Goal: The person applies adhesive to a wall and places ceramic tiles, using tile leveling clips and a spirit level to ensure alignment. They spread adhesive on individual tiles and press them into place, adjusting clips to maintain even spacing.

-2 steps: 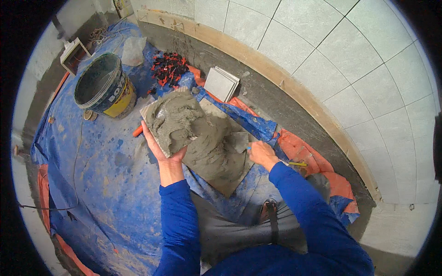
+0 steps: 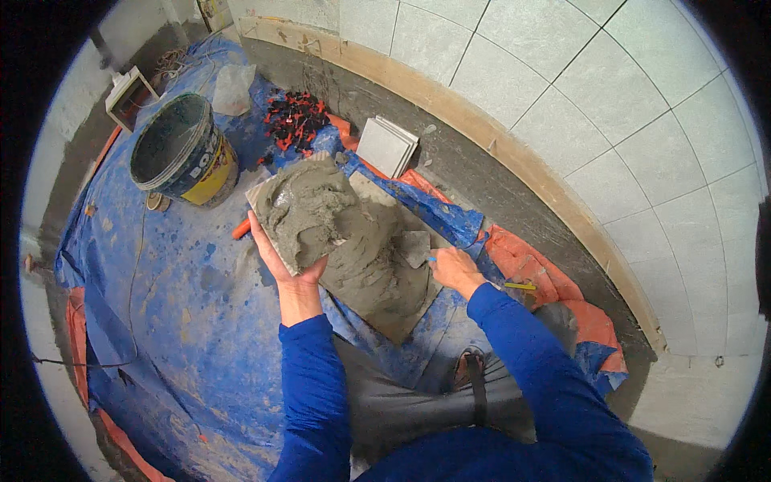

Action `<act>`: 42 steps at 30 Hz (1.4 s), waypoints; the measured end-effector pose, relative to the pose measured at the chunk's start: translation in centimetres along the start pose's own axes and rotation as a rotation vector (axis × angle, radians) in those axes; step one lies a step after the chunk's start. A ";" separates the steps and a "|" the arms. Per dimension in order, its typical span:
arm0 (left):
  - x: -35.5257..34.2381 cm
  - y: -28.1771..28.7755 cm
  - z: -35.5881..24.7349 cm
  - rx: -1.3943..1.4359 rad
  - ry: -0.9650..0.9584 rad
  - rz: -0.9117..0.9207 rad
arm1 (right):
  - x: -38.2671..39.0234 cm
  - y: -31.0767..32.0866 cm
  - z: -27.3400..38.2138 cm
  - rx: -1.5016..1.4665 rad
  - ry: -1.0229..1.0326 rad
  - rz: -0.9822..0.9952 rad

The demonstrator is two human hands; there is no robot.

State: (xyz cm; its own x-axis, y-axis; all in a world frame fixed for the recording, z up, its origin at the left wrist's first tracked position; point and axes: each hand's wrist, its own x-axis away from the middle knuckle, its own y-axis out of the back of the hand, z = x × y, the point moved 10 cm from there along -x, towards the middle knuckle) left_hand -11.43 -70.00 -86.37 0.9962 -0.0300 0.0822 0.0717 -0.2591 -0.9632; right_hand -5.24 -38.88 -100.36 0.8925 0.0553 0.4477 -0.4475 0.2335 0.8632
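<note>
My left hand (image 2: 283,261) is closed around the near edge of a tile (image 2: 259,194), holding it up with a thick, lumpy layer of grey mortar (image 2: 303,210) on its top face. My right hand (image 2: 456,271) grips a trowel (image 2: 415,247); a bit of its blue handle shows, most of it hidden by the fingers. The flat trowel blade lies against the right side of a larger mortar heap (image 2: 373,273). That heap is spread over a board (image 2: 399,328) on the blue tarp, and the held tile covers part of it.
A dark bucket (image 2: 181,149) stands at the left on the blue tarp (image 2: 193,321). Beyond the board lie a pile of red and black small pieces (image 2: 295,120) and a stack of tiles (image 2: 387,147). A wooden batten (image 2: 434,90) runs below the tiled wall (image 2: 554,120).
My right hand has shifted very slightly to the left. My left hand and the mortar-covered tile stay in place.
</note>
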 end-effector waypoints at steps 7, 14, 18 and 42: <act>-0.8 0.4 0.3 -0.012 -0.024 -0.001 | 0.4 2.5 -3.6 -0.280 0.161 -0.073; -1.0 1.3 0.4 0.039 0.025 -0.043 | 5.5 11.2 -4.2 -0.689 0.198 -0.010; -0.5 -0.2 2.7 0.092 0.161 0.066 | 12.0 23.3 -0.4 -0.457 0.459 -0.387; 5.6 -2.8 13.6 0.176 0.609 0.157 | 4.9 20.6 -2.1 -0.291 0.561 -0.607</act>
State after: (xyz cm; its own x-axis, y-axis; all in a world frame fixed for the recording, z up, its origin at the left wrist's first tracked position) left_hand -5.40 -56.28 -86.67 0.7928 -0.6092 0.0179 -0.0135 -0.0468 -0.9988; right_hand -9.99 -31.79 -80.85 0.9024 0.2929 -0.3161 0.0774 0.6114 0.7875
